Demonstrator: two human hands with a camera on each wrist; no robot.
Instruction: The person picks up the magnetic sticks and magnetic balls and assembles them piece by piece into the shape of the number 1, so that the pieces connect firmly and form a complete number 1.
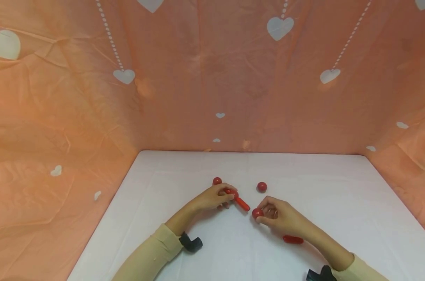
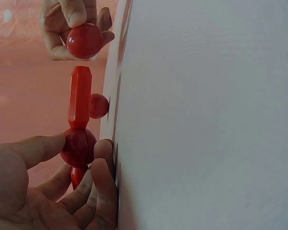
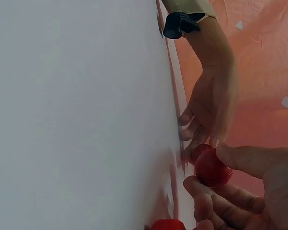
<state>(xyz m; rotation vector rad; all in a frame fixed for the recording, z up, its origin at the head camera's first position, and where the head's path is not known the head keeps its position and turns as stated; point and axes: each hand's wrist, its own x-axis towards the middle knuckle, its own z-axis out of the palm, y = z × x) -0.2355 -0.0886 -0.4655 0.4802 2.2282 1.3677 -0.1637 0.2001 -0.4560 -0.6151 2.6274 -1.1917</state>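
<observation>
My left hand (image 1: 216,197) pinches a red ball (image 2: 78,147) between thumb and fingers. One red faceted rod (image 2: 80,98) sticks out of this ball toward my right hand. Another red rod (image 2: 78,176) runs from its opposite side, partly hidden by the fingers. Just beyond the left hand in the head view, a further red ball (image 1: 217,180) shows at that side. My right hand (image 1: 284,214) grips a separate red ball (image 3: 213,167) with thumb and fingertips, a short gap from the rod's free end.
A loose red ball (image 1: 262,187) lies on the white table (image 1: 163,168) beyond the right hand. Beside the right wrist lies a loose red rod (image 1: 293,239). Orange cloth (image 1: 233,78) with white hearts encloses the table's back and sides.
</observation>
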